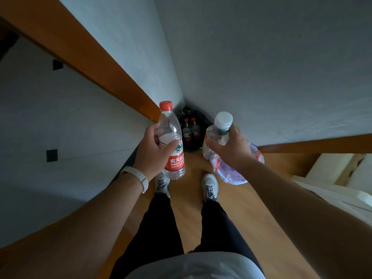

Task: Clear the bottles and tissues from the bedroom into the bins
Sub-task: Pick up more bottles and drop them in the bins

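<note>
Red label on the clear bottle (pixel 174 161) held in the left hand (pixel 154 153): white Chinese characters 农夫山, cut off at the curve, above the Latin letters NONGFU SPR, likewise cut off. Finer white print beneath is too small to read. Labels on the green-banded bottle (pixel 221 128) in the right hand (pixel 231 150) and on the dark bottles (pixel 191 131) beyond cannot be read.

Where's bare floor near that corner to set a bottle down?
Bare wood floor lies between the shoes and the black bag; more right of the right shoe. The corner is crowded: black bag, with a pale plastic bag beside it.
</note>
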Demonstrator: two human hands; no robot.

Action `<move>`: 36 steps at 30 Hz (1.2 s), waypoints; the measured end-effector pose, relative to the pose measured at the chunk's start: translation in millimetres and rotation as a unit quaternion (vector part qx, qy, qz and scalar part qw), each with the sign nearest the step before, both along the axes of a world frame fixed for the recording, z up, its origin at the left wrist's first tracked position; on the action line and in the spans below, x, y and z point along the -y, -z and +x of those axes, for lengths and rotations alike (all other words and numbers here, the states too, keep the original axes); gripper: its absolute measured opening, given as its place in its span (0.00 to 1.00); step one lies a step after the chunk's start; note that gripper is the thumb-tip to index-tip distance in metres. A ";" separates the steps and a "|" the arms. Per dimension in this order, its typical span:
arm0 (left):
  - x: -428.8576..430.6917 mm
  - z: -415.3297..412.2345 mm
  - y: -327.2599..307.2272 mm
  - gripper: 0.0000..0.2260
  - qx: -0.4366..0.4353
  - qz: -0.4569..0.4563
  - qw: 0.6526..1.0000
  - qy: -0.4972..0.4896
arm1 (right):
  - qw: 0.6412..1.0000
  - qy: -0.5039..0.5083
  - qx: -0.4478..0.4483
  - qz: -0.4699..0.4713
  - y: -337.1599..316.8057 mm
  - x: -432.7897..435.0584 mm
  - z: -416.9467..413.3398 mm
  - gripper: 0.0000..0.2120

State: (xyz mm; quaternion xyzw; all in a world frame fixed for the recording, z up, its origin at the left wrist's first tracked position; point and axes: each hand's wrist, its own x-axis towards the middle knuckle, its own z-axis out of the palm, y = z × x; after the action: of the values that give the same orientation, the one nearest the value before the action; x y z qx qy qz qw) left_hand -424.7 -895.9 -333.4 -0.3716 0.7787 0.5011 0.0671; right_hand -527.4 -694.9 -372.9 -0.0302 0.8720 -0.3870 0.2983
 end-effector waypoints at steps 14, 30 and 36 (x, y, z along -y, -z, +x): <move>87.3 -71.3 233.0 0.25 0.022 0.037 0.993 0.114 | 0.993 0.105 0.029 0.053 185.2 75.3 -11.4 0.31; 78.7 -80.8 488.5 0.31 0.020 0.007 0.987 0.162 | 0.993 0.092 0.068 0.042 446.3 98.8 -20.4 0.36; 78.6 -75.7 457.7 0.24 0.042 -0.029 0.976 0.211 | 0.992 0.082 0.053 0.086 423.6 87.6 -20.2 0.31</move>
State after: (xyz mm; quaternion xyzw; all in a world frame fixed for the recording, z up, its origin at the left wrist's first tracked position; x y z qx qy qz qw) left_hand -500.4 -974.6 -791.1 -0.2212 0.8503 0.4367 0.1932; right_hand -547.6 -782.5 -796.4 0.0874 0.8847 -0.3345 0.3127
